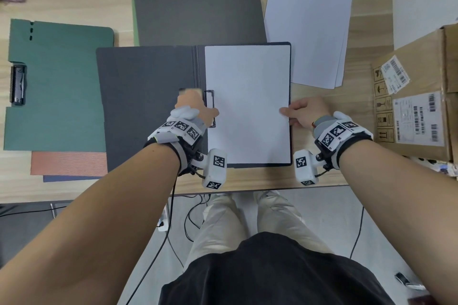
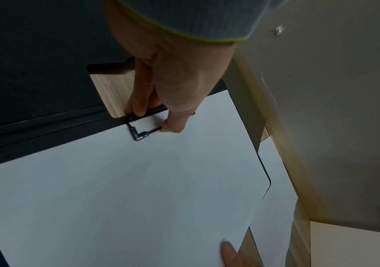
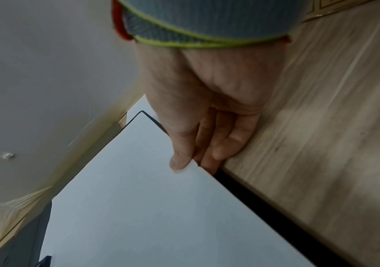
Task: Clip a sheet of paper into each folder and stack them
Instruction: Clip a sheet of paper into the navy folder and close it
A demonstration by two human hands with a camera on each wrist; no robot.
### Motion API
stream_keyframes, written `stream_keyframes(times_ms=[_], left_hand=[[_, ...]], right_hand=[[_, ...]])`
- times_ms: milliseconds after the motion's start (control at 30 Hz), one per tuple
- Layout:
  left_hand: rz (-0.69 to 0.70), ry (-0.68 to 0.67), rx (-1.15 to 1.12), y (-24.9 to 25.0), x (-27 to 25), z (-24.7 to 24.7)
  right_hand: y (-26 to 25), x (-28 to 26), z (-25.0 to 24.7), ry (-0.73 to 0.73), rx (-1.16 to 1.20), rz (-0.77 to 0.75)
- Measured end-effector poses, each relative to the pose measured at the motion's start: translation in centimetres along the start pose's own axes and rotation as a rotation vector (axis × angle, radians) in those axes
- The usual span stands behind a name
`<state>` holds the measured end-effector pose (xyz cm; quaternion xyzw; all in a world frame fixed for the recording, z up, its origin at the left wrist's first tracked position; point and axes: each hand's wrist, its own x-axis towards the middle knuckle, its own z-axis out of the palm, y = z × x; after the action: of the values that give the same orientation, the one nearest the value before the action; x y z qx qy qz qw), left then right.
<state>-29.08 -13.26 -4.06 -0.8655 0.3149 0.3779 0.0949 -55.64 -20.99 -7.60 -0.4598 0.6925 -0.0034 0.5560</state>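
A dark grey folder (image 1: 148, 106) lies open on the table in front of me. A white sheet (image 1: 247, 101) covers its right panel. My left hand (image 1: 195, 106) is at the spine, its fingers curled round the black wire clip (image 2: 138, 133) with the thumb on the wire, over the sheet's left edge. My right hand (image 1: 297, 112) pinches the sheet's right edge, thumb on top (image 3: 179, 162) and fingers beneath. Whether the clip presses the paper down cannot be told.
A green folder (image 1: 57, 86) with a black clip (image 1: 17, 84) lies at the left on a red folder (image 1: 67, 162) and a blue one. A closed grey folder (image 1: 198, 7) lies behind. Loose sheets (image 1: 309, 27) sit at the back right, a cardboard box (image 1: 416, 96) at the right.
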Motion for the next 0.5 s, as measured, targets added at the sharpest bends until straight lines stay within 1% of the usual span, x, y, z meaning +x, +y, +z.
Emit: stream_keyframes(times_ms=[200, 500], left_hand=[[0.010, -0.003, 0.004, -0.21, 0.03, 0.07], [0.020, 0.006, 0.001, -0.20, -0.14, -0.07]], right_hand=[[-0.36, -0.03, 0.28, 0.017, 0.028, -0.009], [-0.21, -0.04, 0.55, 0.063, 0.010, -0.020]])
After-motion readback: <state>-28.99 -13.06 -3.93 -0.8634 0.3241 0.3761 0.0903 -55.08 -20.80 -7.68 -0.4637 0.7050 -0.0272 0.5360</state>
